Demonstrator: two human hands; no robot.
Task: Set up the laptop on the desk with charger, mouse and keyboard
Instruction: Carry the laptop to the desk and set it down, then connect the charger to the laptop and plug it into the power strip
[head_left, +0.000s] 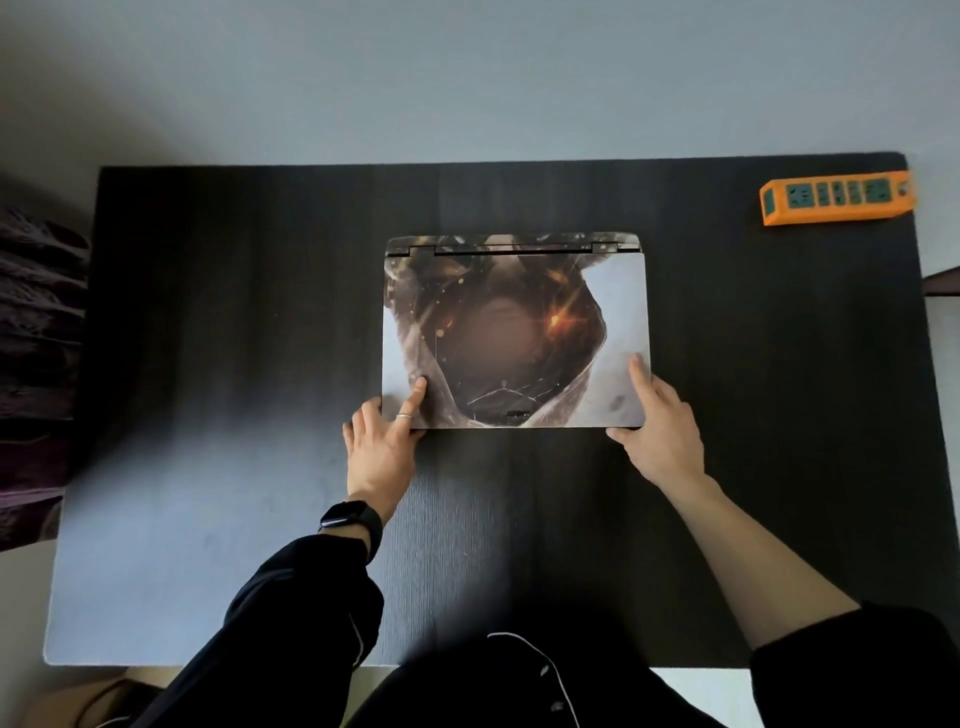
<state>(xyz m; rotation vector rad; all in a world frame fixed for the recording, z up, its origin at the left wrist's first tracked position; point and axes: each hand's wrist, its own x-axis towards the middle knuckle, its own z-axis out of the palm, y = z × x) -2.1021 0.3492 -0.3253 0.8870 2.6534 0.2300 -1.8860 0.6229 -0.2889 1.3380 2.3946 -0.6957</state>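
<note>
Laptop (514, 338), logo (515, 414) unreadable, lies closed, left hand (383, 441) and right hand (661, 434) pinching its near corners.

The laptop (514, 338) lies on the desk (234, 312), about midway across it. The left hand (384, 436) holds the laptop's near left corner and the right hand (657, 421) its near right corner (thumb on the lid). A power strip (836, 197) lies behind the laptop and well to its right. Heaped fabric (36, 338) sits far to its left, off the desk.
</note>
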